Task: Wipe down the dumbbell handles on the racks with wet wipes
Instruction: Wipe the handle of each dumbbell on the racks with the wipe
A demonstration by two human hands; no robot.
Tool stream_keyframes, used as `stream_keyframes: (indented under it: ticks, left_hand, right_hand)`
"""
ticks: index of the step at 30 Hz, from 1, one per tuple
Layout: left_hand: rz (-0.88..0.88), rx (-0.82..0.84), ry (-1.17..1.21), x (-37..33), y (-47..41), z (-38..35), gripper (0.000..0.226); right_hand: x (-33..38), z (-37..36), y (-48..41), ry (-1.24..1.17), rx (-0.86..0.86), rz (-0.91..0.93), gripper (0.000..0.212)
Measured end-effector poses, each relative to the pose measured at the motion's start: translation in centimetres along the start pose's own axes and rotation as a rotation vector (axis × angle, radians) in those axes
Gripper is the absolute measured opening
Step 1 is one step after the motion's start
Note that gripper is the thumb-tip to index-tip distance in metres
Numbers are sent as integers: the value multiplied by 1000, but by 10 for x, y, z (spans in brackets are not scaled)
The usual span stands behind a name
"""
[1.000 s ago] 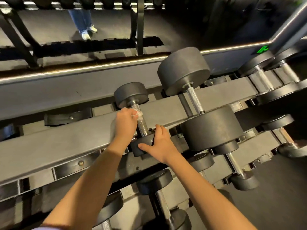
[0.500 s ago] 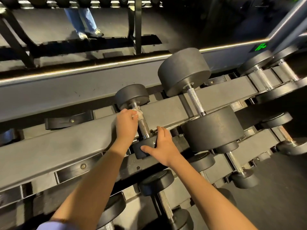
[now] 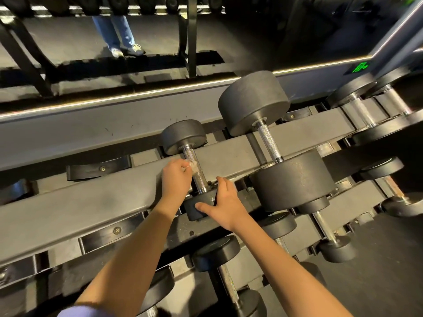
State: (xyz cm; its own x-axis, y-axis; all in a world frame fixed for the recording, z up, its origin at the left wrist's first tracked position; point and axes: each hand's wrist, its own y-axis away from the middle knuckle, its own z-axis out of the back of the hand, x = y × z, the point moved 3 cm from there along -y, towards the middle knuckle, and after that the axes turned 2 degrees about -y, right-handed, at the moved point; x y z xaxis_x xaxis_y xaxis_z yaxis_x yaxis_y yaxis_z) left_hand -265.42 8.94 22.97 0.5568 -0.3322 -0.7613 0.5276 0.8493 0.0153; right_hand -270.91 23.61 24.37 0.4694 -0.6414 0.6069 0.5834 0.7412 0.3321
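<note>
1. Empty cradle [image 3: 98, 169], upper tier of the rack [image 3: 68, 213], far left. Nothing here for you to wipe.
2. Left hand [image 3: 176, 177]: fingers curled, pinching a crumpled wet wipe [image 3: 193, 165] against the handle [image 3: 201, 180] of the small dumbbell [image 3: 183, 137].
3. Small dumbbell, upper tier, centre. Its long axis runs across the rails, far head away from you and slightly left, near head [image 3: 196, 210] toward you. The wipe sits around mid-handle, with bare metal showing above and below it.
4. Right hand [image 3: 225, 202]: fingers apart and laid nearly straight over the near head, thumb spread on its face, apparently steadying it. It holds nothing else.
5. Large dumbbell [image 3: 290, 179], just beside, same orientation. Its handle [image 3: 269, 143] has no hand on it.
6. Further dumbbells [image 3: 364, 110] at far right and a lower-tier dumbbell [image 3: 216, 252] below your arms, all lying the same way.
7. Progress, judged: you are mid-wipe on one handle. Whether any other handle is already clean cannot be told, so count items 5 and 6 as probably left.
</note>
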Motion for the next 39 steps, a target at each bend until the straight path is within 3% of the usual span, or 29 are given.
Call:
stream_keyframes:
  ticks: [5, 12, 21, 28, 30, 35, 39]
  left_hand:
    - [-29, 150, 25, 7, 29, -4, 12]
    - [53, -39, 32, -9, 6, 5, 19]
    - [16, 255, -16, 0, 19, 1, 6]
    - [55, 32, -11, -15, -1, 8, 12]
    - [24, 53, -51, -14, 2, 4, 12]
    - [7, 326, -71, -6, 14, 0, 4]
    - [24, 222, -11, -8, 19, 3, 2]
  right_hand:
    - [0, 1, 0, 16, 5, 19, 98]
    - [1, 1, 0, 3, 16, 19, 97]
    - [-1, 2, -1, 14, 7, 37, 95]
    - [0, 2, 0, 11, 15, 38, 96]
    - [-1, 2, -1, 12, 10, 41, 95]
    - [-2, 0, -1, 17, 2, 45, 94]
    - [-2, -1, -2, 8, 12, 42, 95]
